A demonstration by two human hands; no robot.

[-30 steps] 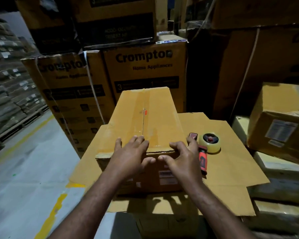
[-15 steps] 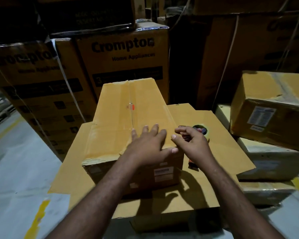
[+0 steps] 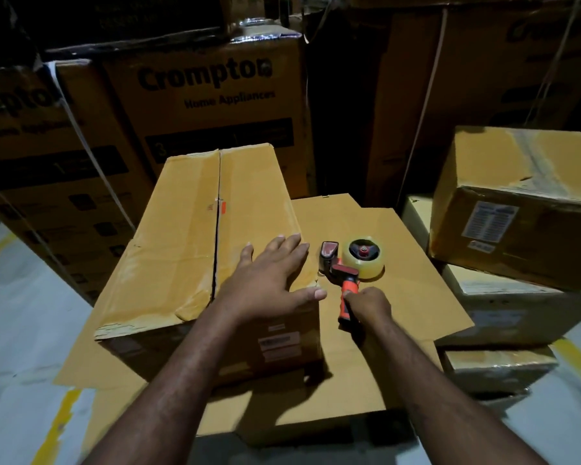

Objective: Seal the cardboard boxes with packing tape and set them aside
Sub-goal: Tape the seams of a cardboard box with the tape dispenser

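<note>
The left hand (image 3: 269,280) rests flat, fingers straight, on the cardboard box (image 3: 182,250) while the right hand (image 3: 369,305) grips the tape dispenser (image 3: 353,266) by its orange handle.

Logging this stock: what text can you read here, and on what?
"Crompton": centre carton.
"Home Appliances": same carton, under the brand.
"3": its black band; the rest is too dark.
"pto": left carton, brand only partly visible.
Too blurred: label on the right box; stickers on the box under the left hand.
None seen on the tape gun in the right hand.
</note>
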